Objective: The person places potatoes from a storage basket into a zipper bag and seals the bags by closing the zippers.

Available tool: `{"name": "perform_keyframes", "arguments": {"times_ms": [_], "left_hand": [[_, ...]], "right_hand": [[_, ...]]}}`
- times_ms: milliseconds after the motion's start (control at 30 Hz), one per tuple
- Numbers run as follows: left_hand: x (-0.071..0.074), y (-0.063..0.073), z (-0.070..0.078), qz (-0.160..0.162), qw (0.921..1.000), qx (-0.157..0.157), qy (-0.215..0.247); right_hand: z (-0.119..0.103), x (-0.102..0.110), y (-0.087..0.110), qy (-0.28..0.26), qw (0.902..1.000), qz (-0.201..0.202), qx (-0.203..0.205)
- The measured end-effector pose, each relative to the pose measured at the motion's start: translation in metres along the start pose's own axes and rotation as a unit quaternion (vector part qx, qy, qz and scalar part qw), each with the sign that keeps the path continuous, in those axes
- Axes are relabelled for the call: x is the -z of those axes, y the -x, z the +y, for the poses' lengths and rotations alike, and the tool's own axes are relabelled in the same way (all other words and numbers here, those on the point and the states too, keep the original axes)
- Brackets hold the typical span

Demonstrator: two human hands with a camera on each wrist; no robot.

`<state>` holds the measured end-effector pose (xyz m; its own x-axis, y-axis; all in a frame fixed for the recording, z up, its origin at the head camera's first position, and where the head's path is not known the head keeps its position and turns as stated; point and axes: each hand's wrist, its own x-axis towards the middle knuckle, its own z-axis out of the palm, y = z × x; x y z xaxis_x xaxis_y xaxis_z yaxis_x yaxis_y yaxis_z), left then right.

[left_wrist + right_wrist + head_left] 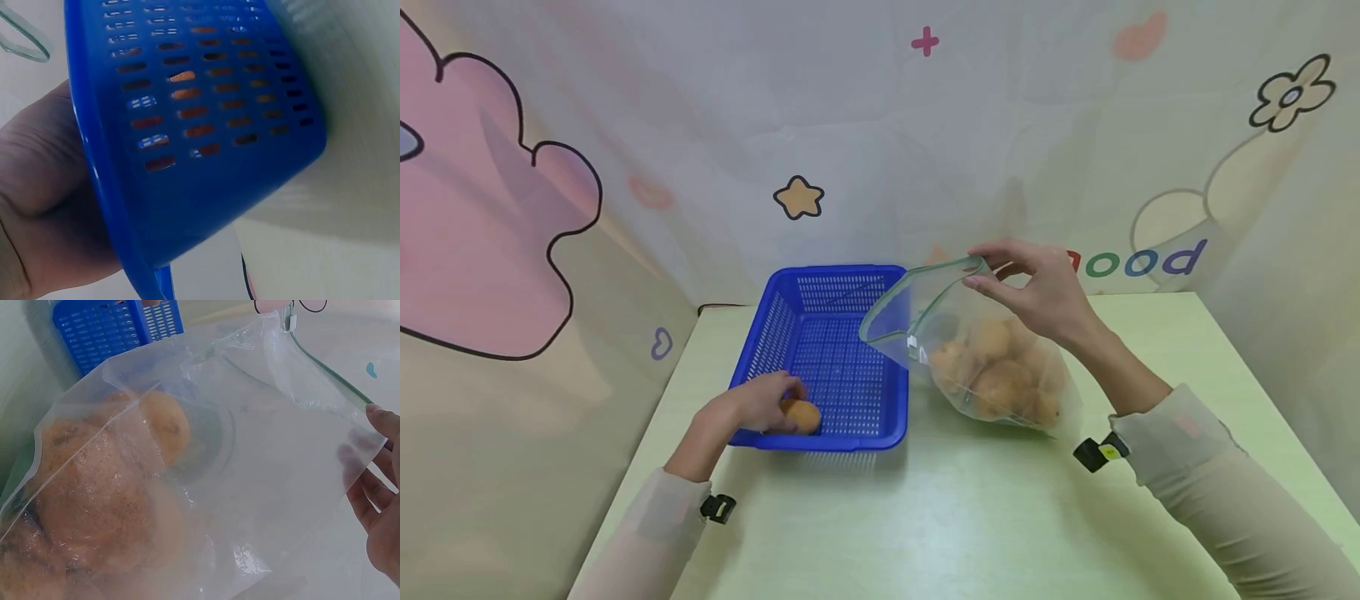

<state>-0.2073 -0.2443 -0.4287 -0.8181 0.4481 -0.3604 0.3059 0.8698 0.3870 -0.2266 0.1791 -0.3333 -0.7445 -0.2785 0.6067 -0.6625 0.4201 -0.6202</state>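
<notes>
A round orange-brown fruit [802,416] lies in the near left corner of the blue plastic basket [895,417]. My left hand [763,402] reaches over the rim and grips this fruit; in the left wrist view the basket wall hides the fingers. With thumb and fingers, my right hand [1045,287] pinches the green-edged mouth of a clear zip bag [955,304], holding it up and open toward the basket. Several similar fruits [1002,387] fill the bottom of the bag, which rests on the table. The right wrist view shows them through the plastic [94,487].
The basket and bag stand side by side on a pale table [880,517]. Behind them hangs a printed cloth backdrop [850,108], with more cloth at both sides. A dark cord [722,305] runs along the table's back edge at the left.
</notes>
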Motion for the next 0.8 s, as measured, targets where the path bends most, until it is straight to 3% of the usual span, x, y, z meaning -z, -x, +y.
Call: {"name": "perform_keyframes", "arguments": {"times_ms": [100,200,367,533,667,800], "left_hand": [[0.003,-0.001,0.003,0.022,0.9997,-0.007,0.0],[0.017,-0.001,0.016,0.069,0.9966,-0.032,0.03],[0.054,-0.001,0.06,0.145,0.9821,-0.095,0.072],[0.081,-0.011,0.106,0.215,0.9635,-0.151,0.052],[0.083,-0.027,0.133,0.243,0.953,-0.178,0.036],[0.076,-0.042,0.151,0.234,0.9543,-0.182,0.035]], "right_hand": [[-0.002,-0.002,0.001,-0.008,0.9999,-0.003,-0.008],[-0.003,-0.003,0.001,-0.011,0.9998,-0.003,-0.016],[-0.001,-0.003,0.001,-0.019,0.9996,0.0,-0.019],[0.001,-0.001,0.001,-0.021,0.9996,0.0,-0.018],[0.0,0.0,0.002,-0.022,0.9996,-0.006,-0.014],[-0.002,0.0,0.002,-0.02,0.9998,-0.009,-0.004]]}}
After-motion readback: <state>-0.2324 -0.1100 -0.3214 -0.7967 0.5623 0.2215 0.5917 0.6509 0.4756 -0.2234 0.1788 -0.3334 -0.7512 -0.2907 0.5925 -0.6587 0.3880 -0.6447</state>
